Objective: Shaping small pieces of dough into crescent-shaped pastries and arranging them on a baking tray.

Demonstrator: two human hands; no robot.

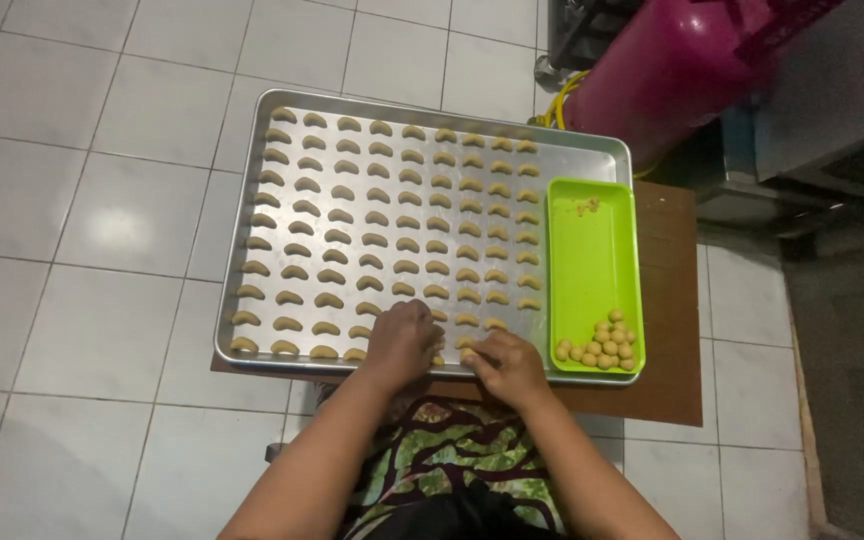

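Both hands work the near edge of my baking tray point(592, 150): left hand point(402, 340) curled over crescent dough pieces point(372, 215), right hand point(507, 362) pinching one. Just right of it, green tray point(592, 260) with dough balls point(602, 343); pink gas cylinder point(672, 70) beyond.

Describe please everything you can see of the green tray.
The green tray is a bright lime rectangle with rounded corners and a low rim, plastic by its look. It lies flat on the brown board, against the right edge of the metal baking sheet. Small dough balls are heaped in its near corner; a few crumbs lie at the far end. Neither hand touches it.
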